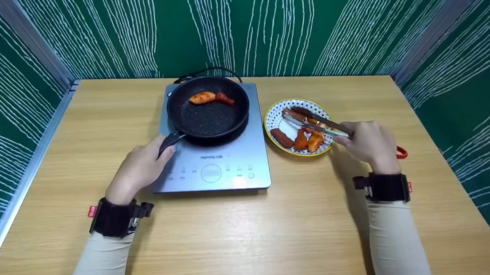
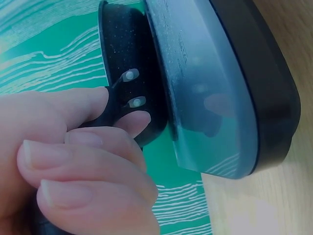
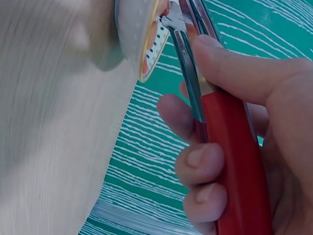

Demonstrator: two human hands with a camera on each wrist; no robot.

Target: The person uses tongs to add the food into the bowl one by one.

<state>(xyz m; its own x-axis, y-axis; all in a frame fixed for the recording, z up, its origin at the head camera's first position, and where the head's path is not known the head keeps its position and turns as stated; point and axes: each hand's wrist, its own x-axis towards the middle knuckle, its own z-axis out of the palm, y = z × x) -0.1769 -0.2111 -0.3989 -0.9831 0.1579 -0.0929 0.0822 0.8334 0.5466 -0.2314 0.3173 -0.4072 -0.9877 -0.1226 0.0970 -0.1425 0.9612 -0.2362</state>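
Observation:
My left hand (image 1: 140,164) grips the black handle (image 1: 171,141) of a frying pan (image 1: 209,118), which sits on the induction cooker (image 1: 246,166). Inside the pan, near its far side, lie an orange-brown chicken piece (image 1: 202,98) and a darker red drumstick (image 1: 225,98). With my right hand (image 1: 369,142) I hold metal tongs (image 1: 331,124) by their red handles (image 3: 234,161). The tong tips reach into a dotted plate (image 1: 272,119) with a yellow rim, around a brown chicken piece (image 1: 292,114). Several other pieces share the plate, among them a brown one (image 1: 282,138).
The cooker's touch panel (image 1: 211,173) faces me, and a black cord (image 1: 221,68) runs behind it. Green walls (image 1: 265,33) with white streaks enclose the wooden table (image 1: 241,237) at the back and sides.

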